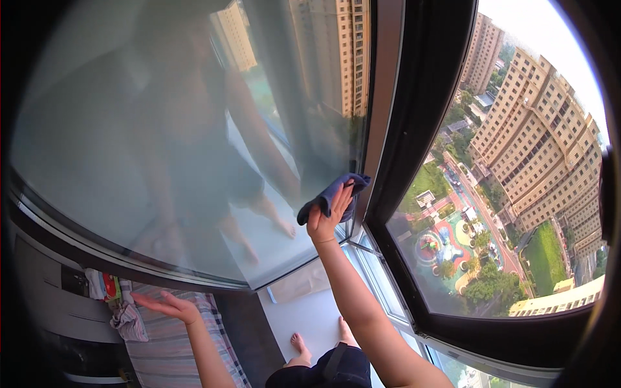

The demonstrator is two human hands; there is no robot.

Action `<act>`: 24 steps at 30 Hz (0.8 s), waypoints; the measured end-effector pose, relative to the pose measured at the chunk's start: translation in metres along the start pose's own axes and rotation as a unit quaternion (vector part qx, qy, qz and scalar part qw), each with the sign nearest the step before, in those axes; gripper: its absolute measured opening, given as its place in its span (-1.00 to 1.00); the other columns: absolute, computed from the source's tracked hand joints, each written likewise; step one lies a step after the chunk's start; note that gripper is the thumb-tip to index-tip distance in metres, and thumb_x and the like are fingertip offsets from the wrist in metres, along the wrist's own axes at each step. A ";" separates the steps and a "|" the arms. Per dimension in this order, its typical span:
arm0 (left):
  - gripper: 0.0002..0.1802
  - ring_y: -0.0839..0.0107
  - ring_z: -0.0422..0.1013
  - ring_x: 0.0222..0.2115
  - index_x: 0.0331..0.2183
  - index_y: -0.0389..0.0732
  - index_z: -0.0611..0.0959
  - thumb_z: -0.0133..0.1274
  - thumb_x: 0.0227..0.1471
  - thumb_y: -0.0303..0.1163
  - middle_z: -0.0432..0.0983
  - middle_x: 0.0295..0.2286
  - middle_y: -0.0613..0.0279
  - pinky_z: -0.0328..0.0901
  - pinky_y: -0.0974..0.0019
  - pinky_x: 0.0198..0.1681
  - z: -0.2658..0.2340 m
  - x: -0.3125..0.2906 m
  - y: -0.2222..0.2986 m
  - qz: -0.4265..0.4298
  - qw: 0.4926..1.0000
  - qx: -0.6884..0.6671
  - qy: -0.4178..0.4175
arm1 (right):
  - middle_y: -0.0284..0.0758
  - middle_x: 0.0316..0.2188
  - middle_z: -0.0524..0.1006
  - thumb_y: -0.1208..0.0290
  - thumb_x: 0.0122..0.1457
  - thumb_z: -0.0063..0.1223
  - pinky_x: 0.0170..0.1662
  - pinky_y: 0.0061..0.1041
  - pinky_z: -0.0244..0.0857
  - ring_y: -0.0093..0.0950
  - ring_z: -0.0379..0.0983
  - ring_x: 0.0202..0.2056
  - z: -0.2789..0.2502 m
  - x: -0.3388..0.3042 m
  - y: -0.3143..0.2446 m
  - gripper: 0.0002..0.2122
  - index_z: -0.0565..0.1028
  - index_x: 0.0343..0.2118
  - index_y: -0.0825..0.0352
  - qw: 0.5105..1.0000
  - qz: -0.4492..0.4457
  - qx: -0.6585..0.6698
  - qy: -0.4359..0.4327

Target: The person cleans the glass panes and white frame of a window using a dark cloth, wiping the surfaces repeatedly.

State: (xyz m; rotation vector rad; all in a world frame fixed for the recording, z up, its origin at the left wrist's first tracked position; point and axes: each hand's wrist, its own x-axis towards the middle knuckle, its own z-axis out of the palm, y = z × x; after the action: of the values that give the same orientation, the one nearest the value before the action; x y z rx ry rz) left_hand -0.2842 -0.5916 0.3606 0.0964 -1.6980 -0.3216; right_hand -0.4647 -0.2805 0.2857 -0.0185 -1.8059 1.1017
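Observation:
My right hand (pixel 328 218) presses a folded dark blue cloth (pixel 352 183) against the glass pane (pixel 194 155), close to its right edge and lower corner. The fingers lie along the cloth, which bunches out around them. My left hand (pixel 167 306) is raised below the pane's lower edge with its fingers stretched out and nothing in it. The pane carries a faint reflection of a person and of tall buildings.
A dark-framed window (pixel 414 271) on the right looks down on high towers (pixel 537 136) and a colourful playground. At lower left lies a striped bedspread (pixel 165 336) with crumpled fabric (pixel 129 321) on it. My bare feet stand on a white surface (pixel 304 304).

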 end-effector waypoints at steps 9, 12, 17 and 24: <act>-0.28 0.20 0.01 0.12 0.16 -0.36 -0.06 -0.28 0.14 -0.11 -0.10 0.14 -0.09 -0.05 0.24 0.15 0.032 -0.035 -0.031 -0.283 0.917 -0.267 -0.087 | -0.17 -0.15 0.32 0.16 0.24 -0.35 0.03 -0.46 0.03 -0.35 0.23 -0.10 0.011 -0.107 0.124 -0.58 0.24 -0.08 0.49 0.872 0.414 0.204 0.161; -0.32 0.13 -0.17 0.19 0.16 -0.39 -0.04 -0.16 0.09 -0.42 -0.21 0.17 -0.14 -0.21 0.15 0.19 0.025 -0.020 -0.004 -0.053 0.986 -0.141 -0.065 | -0.20 -0.09 0.30 0.22 0.24 -0.32 0.04 -0.50 0.01 -0.39 0.21 -0.05 0.016 -0.081 0.075 -0.59 0.19 0.01 0.45 0.822 0.470 0.284 0.153; -0.40 -0.16 -0.18 0.17 0.08 -0.41 0.15 -0.13 -0.02 -0.54 -0.05 0.11 -0.26 -0.24 -0.15 0.17 0.037 -0.063 0.030 0.271 0.935 -0.136 -0.182 | 0.01 0.23 -0.15 0.27 0.19 -0.36 0.23 -0.21 -0.46 -0.07 -0.30 0.25 -0.006 0.001 -0.014 -0.45 -0.06 0.19 0.46 0.989 0.094 0.106 0.042; -0.62 -0.03 0.16 0.03 -0.23 -0.19 0.56 -0.09 -0.21 -0.55 0.34 -0.08 -0.04 0.08 -0.02 0.06 0.098 -0.123 0.090 0.277 0.833 -0.322 -0.354 | -0.08 0.23 -0.07 0.26 0.21 -0.35 0.25 -0.37 -0.39 -0.21 -0.21 0.25 0.015 -0.070 0.153 -0.47 0.00 0.17 0.48 0.948 0.217 0.155 0.175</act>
State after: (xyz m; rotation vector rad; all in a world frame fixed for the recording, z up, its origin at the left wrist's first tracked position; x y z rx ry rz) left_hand -0.3499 -0.4595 0.2551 -1.1272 -2.1404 -0.5071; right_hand -0.5062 -0.2327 0.1292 -0.4156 -1.3237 1.5743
